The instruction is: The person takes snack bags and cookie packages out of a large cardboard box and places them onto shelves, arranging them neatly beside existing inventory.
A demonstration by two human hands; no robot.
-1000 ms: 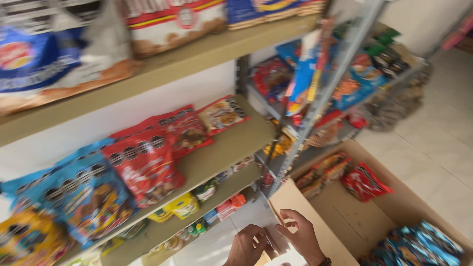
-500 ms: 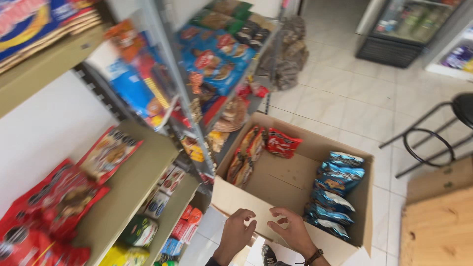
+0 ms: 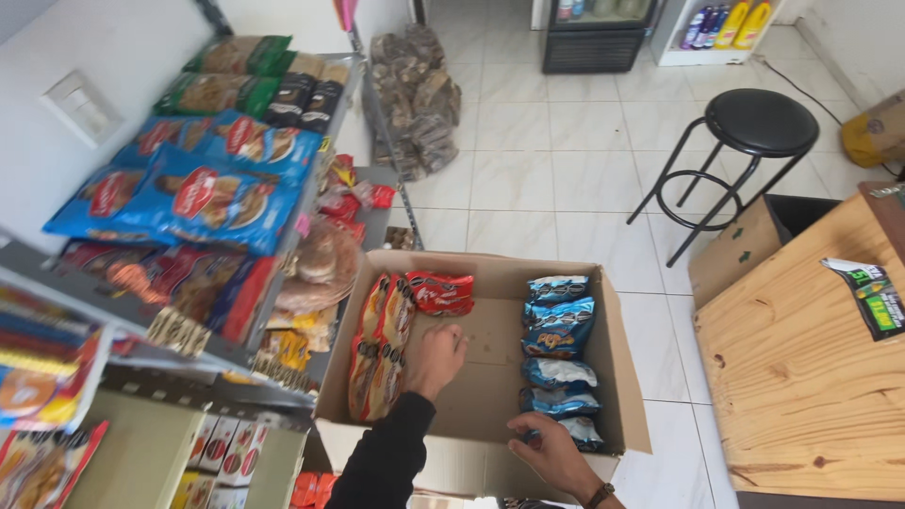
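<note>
— Inside the cardboard box (image 3: 617, 311) on the tiled floor (image 3: 547, 179): left hand (image 3: 436, 356) flat against the bare bottom, palm down, fingers loosely spread, gripping nothing. Black sleeve (image 3: 388, 459) reaching in from the near edge.

— And the other?

— Right hand (image 3: 550, 447) at the near right corner, fingers curled over the nearest blue snack pack (image 3: 577, 433). Touching it for certain; whether clamped on it, cannot tell. Dark band at the wrist.

— Layout of the packs?

— Blue snack packs (image 3: 558, 325) stacked in a column along the right wall, running from near edge to far edge, each pack lying crosswise. Orange-red packets (image 3: 379, 349) standing on edge along the left wall, long axis also near to far, just beside the left hand's thumb side. One red packet (image 3: 440, 292) lying flat at the far wall, between the two rows.

— Surroundings?

— Left of the box, touching or nearly so: metal shelving (image 3: 189, 339) crammed with blue biscuit bags (image 3: 203, 198), green bags (image 3: 226, 71) above, round flat breads in clear wrap (image 3: 320, 269) overhanging the box's left corner. Right: wooden counter (image 3: 801, 368) with a green-and-black wrapper (image 3: 872, 297) on it. Further off: black stool (image 3: 745, 141), well apart from the box; a heap of clear bagged goods (image 3: 415, 94) by the shelf post; a glass-front cooler (image 3: 603, 33) at the far wall.
</note>
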